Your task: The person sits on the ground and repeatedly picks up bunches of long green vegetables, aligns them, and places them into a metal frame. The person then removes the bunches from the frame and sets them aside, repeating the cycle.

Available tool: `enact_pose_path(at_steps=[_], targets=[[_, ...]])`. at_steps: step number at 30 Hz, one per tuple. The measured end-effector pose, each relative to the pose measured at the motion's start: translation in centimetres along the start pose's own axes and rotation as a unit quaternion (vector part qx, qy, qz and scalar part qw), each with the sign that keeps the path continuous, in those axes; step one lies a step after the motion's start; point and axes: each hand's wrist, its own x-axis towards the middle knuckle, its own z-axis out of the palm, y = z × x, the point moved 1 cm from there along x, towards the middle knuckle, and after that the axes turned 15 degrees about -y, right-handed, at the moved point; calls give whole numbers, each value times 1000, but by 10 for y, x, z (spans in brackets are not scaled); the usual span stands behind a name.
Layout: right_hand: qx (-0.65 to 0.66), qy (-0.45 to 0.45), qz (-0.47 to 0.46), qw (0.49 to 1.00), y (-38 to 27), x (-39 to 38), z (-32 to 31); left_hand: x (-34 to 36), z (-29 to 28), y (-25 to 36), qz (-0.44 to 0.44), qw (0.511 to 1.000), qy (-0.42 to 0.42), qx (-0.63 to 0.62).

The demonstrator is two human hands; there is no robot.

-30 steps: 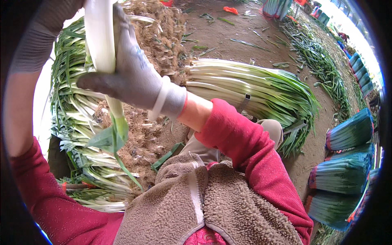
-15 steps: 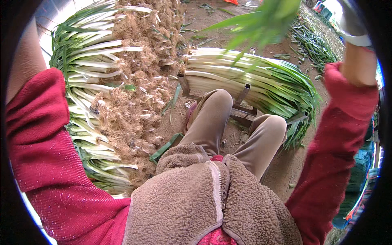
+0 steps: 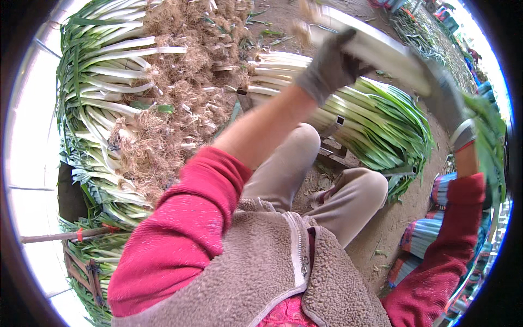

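Dirt floor (image 3: pixel 381 234). Right hand (image 3: pixel 444 98) clamped on leeks (image 3: pixel 395 62); left hand (image 3: pixel 335 65) against them, blurred, cannot tell whether clamped. Slack grip could drop one.

- Brown earth floor (image 3: pixel 376 240) is seen here, strewn at upper right with green leaf trimmings (image 3: pixel 419 39)!
- Along its right side, blue-wrapped bundles (image 3: pixel 420 235) are lined up.
- Across a metal rack (image 3: pixel 330 129), a thick sheaf of leeks (image 3: pixel 384 117) is cradled.
- At left, a leek heap (image 3: pixel 117 73) is spread.
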Motion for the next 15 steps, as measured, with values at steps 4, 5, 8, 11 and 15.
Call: enact_pose_path(at_steps=[4, 5, 8, 11, 15], targets=[[58, -71, 8, 996, -29, 34, 106, -64, -101, -45, -3, 987, 138, -83], [85, -81, -6, 993, -36, 48, 128, -77, -125, -45, -14, 978, 176, -108], [136, -128, -9, 982, -59, 102, 180, -112, -190, -23, 4, 960, 267, -88], [186, -195, -11, 963, -85, 155, 222, -141, -235, 16, 7, 924, 378, -58], [129, -127, 8, 983, -99, 173, 253, -157, -255, 36, -104, 919, 380, 25]])
